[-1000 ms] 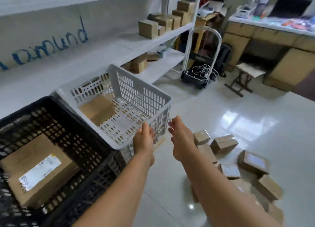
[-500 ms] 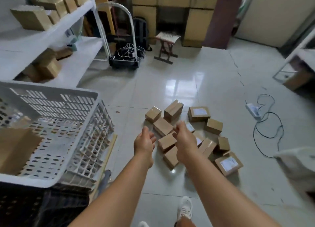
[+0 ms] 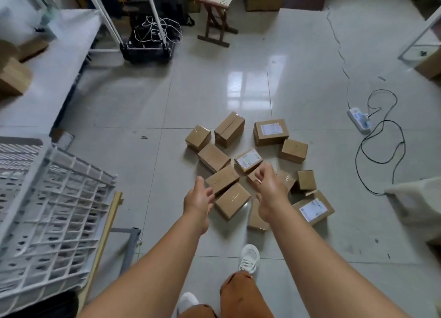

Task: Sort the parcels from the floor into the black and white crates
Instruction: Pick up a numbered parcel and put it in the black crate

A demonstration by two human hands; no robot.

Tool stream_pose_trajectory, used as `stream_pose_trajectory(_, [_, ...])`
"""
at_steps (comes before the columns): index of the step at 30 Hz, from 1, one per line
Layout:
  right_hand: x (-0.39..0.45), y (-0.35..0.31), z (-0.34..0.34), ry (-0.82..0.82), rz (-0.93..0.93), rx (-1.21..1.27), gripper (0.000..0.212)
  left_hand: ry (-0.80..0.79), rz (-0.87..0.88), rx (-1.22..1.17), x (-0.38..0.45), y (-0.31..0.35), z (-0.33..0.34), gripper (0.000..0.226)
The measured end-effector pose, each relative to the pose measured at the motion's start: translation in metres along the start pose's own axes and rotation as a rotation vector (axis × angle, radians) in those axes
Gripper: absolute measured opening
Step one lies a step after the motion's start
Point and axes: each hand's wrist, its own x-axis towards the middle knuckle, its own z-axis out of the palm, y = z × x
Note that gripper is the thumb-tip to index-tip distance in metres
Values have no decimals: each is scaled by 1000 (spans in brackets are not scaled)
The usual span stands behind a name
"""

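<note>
Two bare hands reach out and down over the parcels on the tiled floor (image 3: pixel 214 91), both empty: the left hand (image 3: pixel 199 199) has its fingers loosely extended, holding nothing, and the right hand (image 3: pixel 269 188) has its fingers relaxed and slightly bent, also holding nothing. They hang on either side of a plain box (image 3: pixel 232 200) near the middle of the heap, which suggests a two-handed lift of that one next, though this is only a judgement. About thirteen cardboard parcels lie in a loose cluster on the floor, some touching, some tilted against a neighbour; the exact count is unsure because the right hand and forearm hide a few. Three of them show a white label on top: one at the far edge of the cluster (image 3: pixel 270 131), one in the middle (image 3: pixel 248 160) and one at the near right edge (image 3: pixel 313 209). One white crate (image 3: pixel 47 212) stands at the left edge of the view, near the person's side so parcels can be dropped in with a short turn; only a dark sliver below it hints at the black crate. A power strip (image 3: pixel 359 119) with its coiled cable lies well apart to the right.
</note>
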Motion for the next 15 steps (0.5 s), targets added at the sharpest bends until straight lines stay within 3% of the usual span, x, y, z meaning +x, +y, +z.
stream_pose_trajectory(9, [114,-13,-9,20,97,-171,43,77,-94,54,82,-9,37,52])
stream_pose_trajectory(13, [163,1,-4,0,140,-238,31,101,-145,67,137,-28,35,54])
stream_pose_trajectory(15, [193,15,-1,23,144,-285,37,115,-166,72,168,-40,34,54])
